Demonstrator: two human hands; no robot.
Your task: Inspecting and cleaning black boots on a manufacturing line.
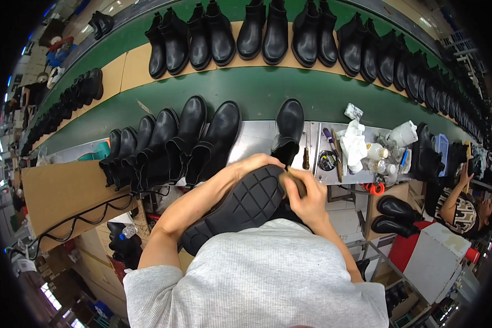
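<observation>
Black boot, sole up, against the wearer's front; its toe sits between the hands. Left hand grips the far edge; right hand pinches a small tan piece, kind unclear, at the sole's rim. Step looks like edge rubbing; next move probably calls for steady hold, even pressure.
</observation>
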